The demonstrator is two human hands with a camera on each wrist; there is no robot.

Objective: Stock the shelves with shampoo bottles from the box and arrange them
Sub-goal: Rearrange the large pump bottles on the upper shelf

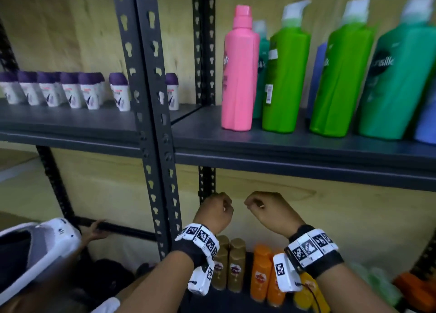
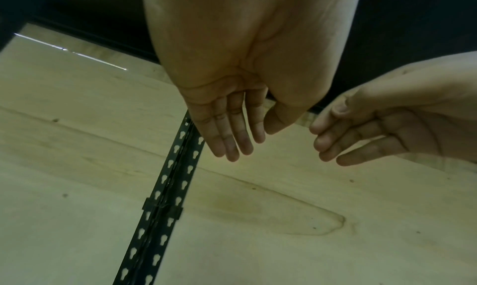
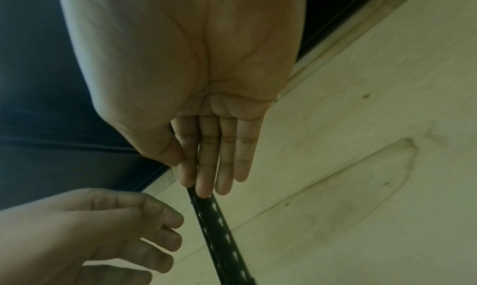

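Between picks: left hand (image 1: 215,210) and right hand (image 1: 267,209) are raised empty, fingers relaxed and nearly straight. Bottles (image 1: 237,265) sit shelved below (box unseen). Next bottle must be fetched.

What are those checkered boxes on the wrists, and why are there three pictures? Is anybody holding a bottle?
Those boxes are small cameras strapped to a person's wrists. The big picture comes from a camera on the head. The other two look along each palm. The left hand and right hand are empty, fingers relaxed, in front of a dark metal shelf rack. On the upper shelf stand a tall pink plastic bottle and green pump bottles. Below the wrists are small gold bottles and orange bottles.
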